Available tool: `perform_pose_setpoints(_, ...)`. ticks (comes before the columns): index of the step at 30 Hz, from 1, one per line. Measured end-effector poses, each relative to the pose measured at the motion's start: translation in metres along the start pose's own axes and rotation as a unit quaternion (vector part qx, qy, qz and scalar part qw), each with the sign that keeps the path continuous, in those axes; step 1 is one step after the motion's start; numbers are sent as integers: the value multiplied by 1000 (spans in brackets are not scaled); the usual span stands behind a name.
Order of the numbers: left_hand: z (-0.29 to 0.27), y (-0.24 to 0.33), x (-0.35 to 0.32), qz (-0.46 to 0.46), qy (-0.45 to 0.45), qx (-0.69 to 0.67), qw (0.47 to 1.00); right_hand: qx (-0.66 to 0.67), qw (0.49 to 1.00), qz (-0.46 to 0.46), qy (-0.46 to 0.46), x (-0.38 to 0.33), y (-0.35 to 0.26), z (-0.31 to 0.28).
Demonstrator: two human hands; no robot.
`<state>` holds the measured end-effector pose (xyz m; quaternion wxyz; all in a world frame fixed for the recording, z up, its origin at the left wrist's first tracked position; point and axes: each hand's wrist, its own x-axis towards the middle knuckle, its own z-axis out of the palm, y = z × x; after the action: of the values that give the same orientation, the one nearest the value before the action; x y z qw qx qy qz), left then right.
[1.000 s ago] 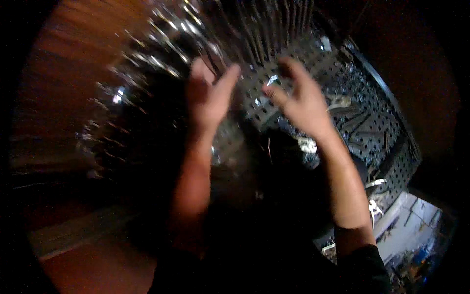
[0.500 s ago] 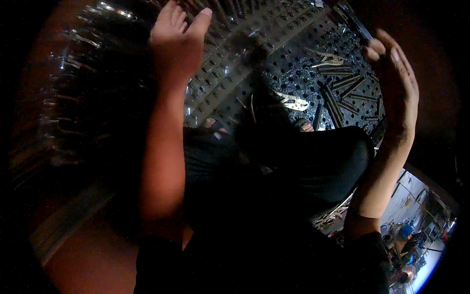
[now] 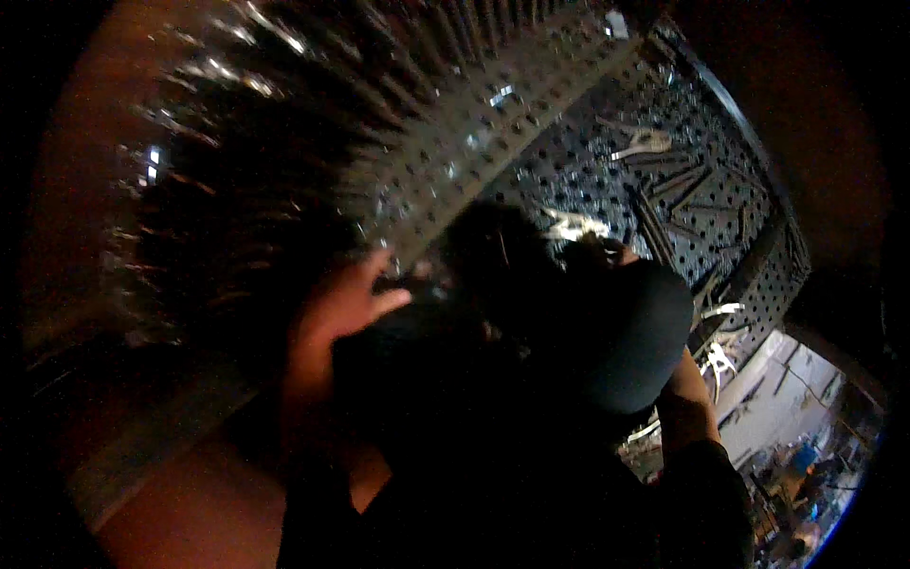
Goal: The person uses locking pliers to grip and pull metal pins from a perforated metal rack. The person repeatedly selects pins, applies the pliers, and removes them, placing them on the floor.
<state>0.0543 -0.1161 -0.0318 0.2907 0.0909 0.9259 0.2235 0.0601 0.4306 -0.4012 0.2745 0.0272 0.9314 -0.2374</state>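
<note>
Left grip [image 3: 354, 302] (bare hand, a bit blurred): fingers and thumb apart, nothing seen in it. Just beside the near end of a perforated metal ledge [image 3: 431, 190]; contact can't be told. Right grip's behind the knee [image 3: 640, 327], so can't tell if it's apart or holding; only the right forearm [image 3: 692, 394] shows.

Nearest things, then. Ledge runs up & right from left grip; looks stiff, prob. too big to shift one-handed, best held at its edge (mind the holes). Slim metal rods [image 3: 287, 38] fan out up-left: likely rigid, smooth, maybe slippery; mid-length hold for balance.

Near right forearm, pale locking pliers [image 3: 720, 360], prob. solid & heavy for their size, not fragile; take by the handles. Two more pale pliers lie farther up on the perforated floor plate [image 3: 564, 171], w/ loose dark bars [image 3: 652, 223] about.

Hard to make out: rods' lower ends lost in black, upper ones cut off at top; lap v. dark; lower-right clutter [image 3: 806, 474] too small to name.
</note>
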Motion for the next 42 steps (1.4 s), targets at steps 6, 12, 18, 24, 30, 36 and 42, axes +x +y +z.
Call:
perform_pose_setpoints(6,18,24,16,54,55,-80,994,-146,989,-26,11,43,-88,5)
perform_pose_setpoints(12,11,27,20,60,26,-34,997,-207,961,-51,176,40,-88,22)
perform_pose_setpoints(18,21,22,24,73,-2,-27,997,-218,965,-84,116,53,-65,33)
perform_pose_setpoints(24,-7,68,29,38,-46,46,997,-293,929,-162,159,31,-46,18)
perform_pose_setpoints(30,-8,62,22,-16,-87,-35,995,-88,990,-105,33,32,-33,-3)
perform_pose_setpoints(36,-13,66,23,-20,-35,-11,999,-40,991,-124,31,3,-55,-88)
perform_pose_setpoints(42,-24,77,13,23,117,-82,989,47,965,-231,115,-116,-231,-282)
